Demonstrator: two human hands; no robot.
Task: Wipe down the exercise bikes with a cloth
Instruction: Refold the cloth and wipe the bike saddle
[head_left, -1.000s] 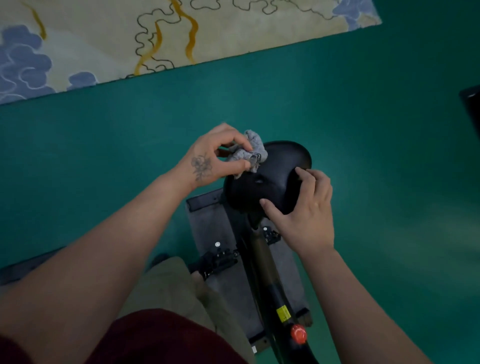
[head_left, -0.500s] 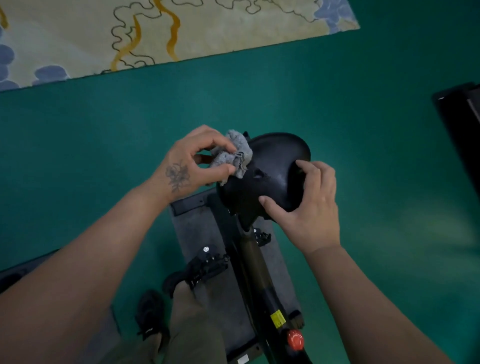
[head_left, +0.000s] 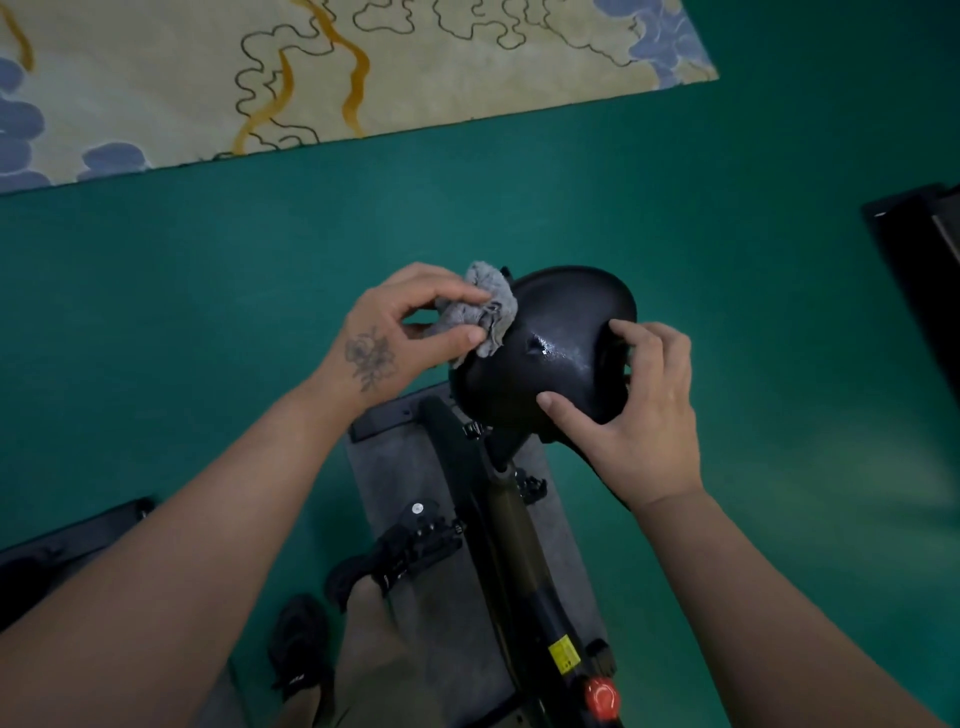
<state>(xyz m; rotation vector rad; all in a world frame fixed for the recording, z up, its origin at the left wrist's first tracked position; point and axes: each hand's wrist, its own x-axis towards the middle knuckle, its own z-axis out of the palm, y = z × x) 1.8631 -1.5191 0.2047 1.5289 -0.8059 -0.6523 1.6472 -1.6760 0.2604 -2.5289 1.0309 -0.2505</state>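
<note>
A green floor (head_left: 675, 270) is filling most of the view, with a pale patterned rug (head_left: 415, 62) lying across the far left. Near the middle, a grey mat (head_left: 410, 483) is lying on the floor under an exercise bike, whose dark frame post (head_left: 519, 551) is running from the near edge up to the seat. The black seat (head_left: 550, 358) is sitting at the centre of the scene, its top surface shining with a wet-looking patch. The person's two bare forearms are reaching in from the near edge. The right hand (head_left: 644, 410) is gripping the right side of the seat, thumb pressing on the near surface and fingers curling over the right edge. The left hand (head_left: 395, 338), bearing a flower tattoo, is pinching a crumpled grey cloth (head_left: 483, 312) between thumb and fingers, and the cloth is touching the far left edge of the seat. A black pedal (head_left: 415, 545) is sticking out to the left of the post above the mat. A black shoe (head_left: 301, 644) is standing on the floor at the near left of the mat. A red knob (head_left: 601, 696) and a yellow label (head_left: 563, 652) are showing on the post near the bottom edge.
</note>
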